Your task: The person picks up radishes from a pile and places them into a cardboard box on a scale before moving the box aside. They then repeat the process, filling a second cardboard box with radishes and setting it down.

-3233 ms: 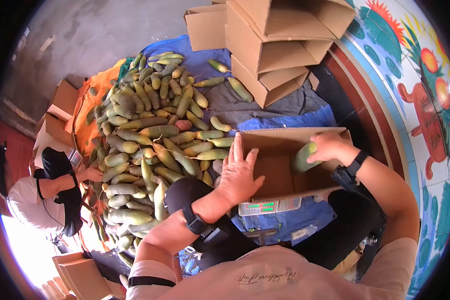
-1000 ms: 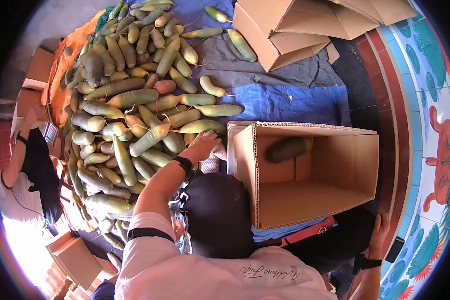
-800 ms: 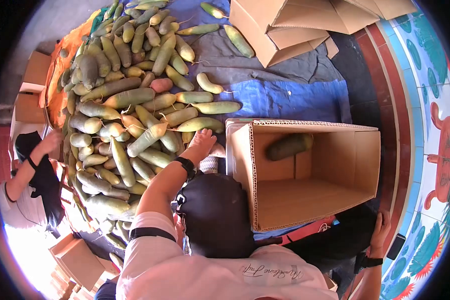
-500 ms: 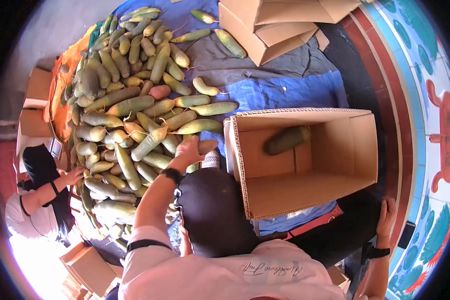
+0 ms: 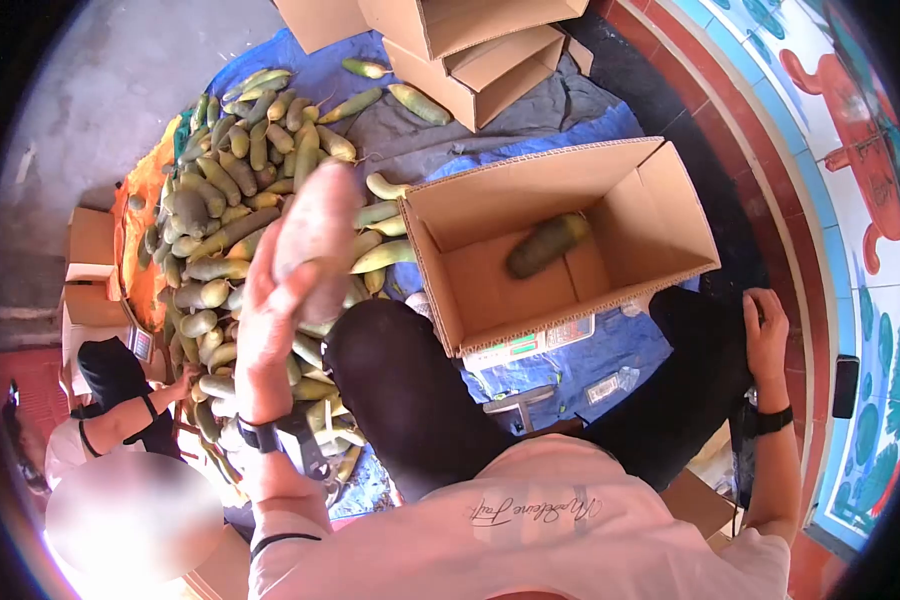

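Observation:
My left hand point(image 5: 268, 325) is raised over the pile of green radishes point(image 5: 220, 205), its fingers wrapped round a large reddish-brown radish point(image 5: 320, 235), which is blurred. To the right of it stands an open cardboard box point(image 5: 670, 215) with one dark green radish point(image 5: 548, 245) lying inside. Part of a scale point(image 5: 530, 345) shows under the box's near edge. My right hand point(image 5: 767, 325) is by my right knee, fingers loosely bent and partly apart, with nothing in them.
More cardboard boxes point(image 5: 470, 85) stand at the top on the blue tarp point(image 5: 610, 125). At the lower left a co-worker's arm point(image 5: 120, 425) reaches to the pile. A phone point(image 5: 845, 387) lies at the right. A painted wall point(image 5: 870, 170) borders the right side.
My left hand has risen from the pile's edge with the reddish-brown radish. The view has shifted, and my right hand has lifted a little off the knee.

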### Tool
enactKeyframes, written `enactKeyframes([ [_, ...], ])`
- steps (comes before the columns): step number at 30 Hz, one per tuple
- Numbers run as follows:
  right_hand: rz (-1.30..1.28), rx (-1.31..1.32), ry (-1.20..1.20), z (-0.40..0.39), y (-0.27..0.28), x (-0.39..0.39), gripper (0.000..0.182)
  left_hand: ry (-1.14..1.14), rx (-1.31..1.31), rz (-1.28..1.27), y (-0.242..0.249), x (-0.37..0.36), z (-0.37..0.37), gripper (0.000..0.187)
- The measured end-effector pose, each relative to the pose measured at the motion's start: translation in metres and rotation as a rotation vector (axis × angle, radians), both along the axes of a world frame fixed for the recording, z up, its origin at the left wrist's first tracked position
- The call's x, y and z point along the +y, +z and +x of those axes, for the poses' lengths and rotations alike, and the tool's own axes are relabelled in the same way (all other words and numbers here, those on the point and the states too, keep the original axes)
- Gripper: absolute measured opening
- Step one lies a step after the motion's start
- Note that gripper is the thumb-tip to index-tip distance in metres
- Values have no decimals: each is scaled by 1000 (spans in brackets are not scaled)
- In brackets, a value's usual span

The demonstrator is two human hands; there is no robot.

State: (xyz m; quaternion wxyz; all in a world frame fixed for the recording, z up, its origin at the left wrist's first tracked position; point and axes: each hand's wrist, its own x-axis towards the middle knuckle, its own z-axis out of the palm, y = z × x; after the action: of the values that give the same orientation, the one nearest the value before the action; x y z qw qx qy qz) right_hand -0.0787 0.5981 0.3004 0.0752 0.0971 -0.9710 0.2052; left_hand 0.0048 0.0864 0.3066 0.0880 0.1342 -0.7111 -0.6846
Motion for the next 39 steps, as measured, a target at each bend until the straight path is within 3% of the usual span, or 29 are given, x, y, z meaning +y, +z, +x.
enactKeyframes([
  [4, -23, 26, 69, 1, 4, -13, 13, -411, -81, -264, 39, 55, -31, 74],
  [6, -140, -36, 165, 0, 12, -30, 14, -529, 47, -520, 26, 77, -49, 69],
  [10, -280, -43, 354, -2, 48, -94, 20, -728, -10, -547, 15, 118, -73, 66],
  [14, -285, -108, 558, -9, 56, -152, 43, -725, 66, -464, -7, 136, -91, 67],
  [15, -177, -89, 611, -14, 52, -160, 52, -727, 56, -431, -8, 135, -92, 67],
  [18, -214, -217, 697, -29, 32, -179, 52, -712, 18, -287, -26, 127, -93, 66],
  [22, -301, -350, 600, -44, 11, -189, 49, -686, -26, -327, -35, 111, -98, 64],
  [24, -341, -357, 585, -49, 11, -193, 46, -577, 140, -314, -44, 108, -104, 61],
  [28, -176, -417, 492, -68, -1, -185, 43, -464, 118, -494, -52, 108, -111, 52],
  [30, 267, -333, 504, -71, -5, -186, 39, -449, 81, -511, -53, 109, -112, 45],
  [34, 621, -450, 590, -86, -27, -180, 33, -431, 68, -611, -52, 108, -110, 38],
  [39, 641, -489, 641, -101, -67, -161, 27, -277, 79, -624, -53, 101, -115, 34],
])
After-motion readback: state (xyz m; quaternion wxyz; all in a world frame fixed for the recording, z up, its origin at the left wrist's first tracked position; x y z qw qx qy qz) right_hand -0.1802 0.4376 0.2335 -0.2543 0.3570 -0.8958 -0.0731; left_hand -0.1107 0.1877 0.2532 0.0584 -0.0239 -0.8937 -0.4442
